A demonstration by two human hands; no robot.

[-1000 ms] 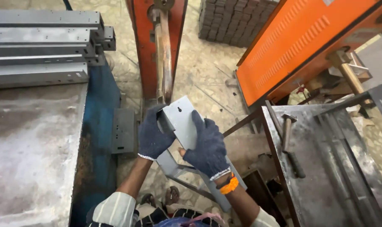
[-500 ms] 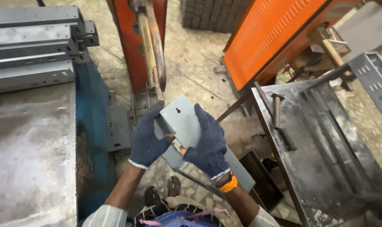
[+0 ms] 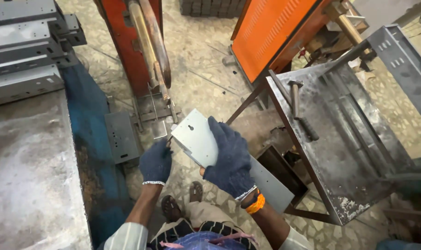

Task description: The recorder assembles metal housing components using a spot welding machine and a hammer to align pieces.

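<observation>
1. the right hand, in a dark blue knit glove, is closed over the near edge of a bent grey metal sheet, fingers curled across its top face.
2. the left hand, gloved the same way, is curled shut at the sheet's lower left edge; whether it pinches the edge or only touches it cannot be told.
3. the sheet is held in the air in front of the person, tilted, with its upper corner just beside the tips of the copper arms of the red machine. a keyhole slot shows near its top, and its long tail runs down to the right, under the right wrist.
4. an orange band sits on the right wrist.
5. to the left stands a grey table with a blue side, and grey channels are stacked at its far end.
6. to the right stands a steel bench with a hammer lying on it.
7. an orange cabinet stands behind the bench.
</observation>
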